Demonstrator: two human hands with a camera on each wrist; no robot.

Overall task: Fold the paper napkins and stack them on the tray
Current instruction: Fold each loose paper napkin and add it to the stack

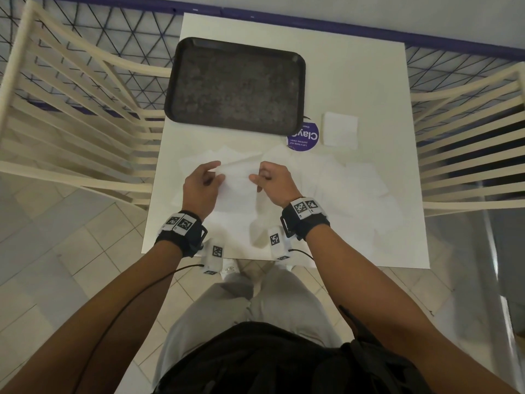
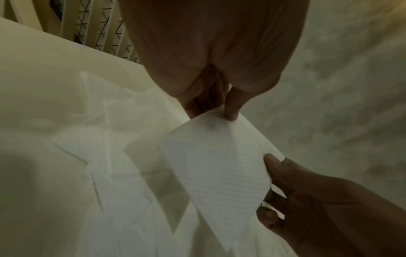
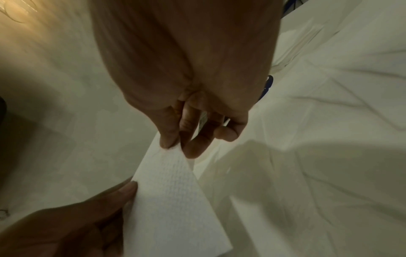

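Observation:
A white paper napkin (image 1: 238, 182) hangs lifted between both hands above the near middle of the white table (image 1: 355, 81). My left hand (image 1: 202, 180) pinches its left edge, and my right hand (image 1: 274, 177) pinches its right edge. The left wrist view shows the napkin (image 2: 217, 167) held at its top corner by my left hand (image 2: 230, 111). The right wrist view shows the napkin (image 3: 173, 196) pinched by my right hand (image 3: 178, 146). Several loose napkins (image 1: 352, 183) lie spread on the table. A folded napkin (image 1: 340, 132) lies right of the dark tray (image 1: 235, 83), which holds nothing.
A round purple sticker (image 1: 304, 137) sits partly under the tray's near right corner. Cream slatted chairs stand on the left (image 1: 71, 115) and right (image 1: 468, 143) of the table. A dark mesh fence (image 1: 113, 32) runs behind. Tiled floor lies below.

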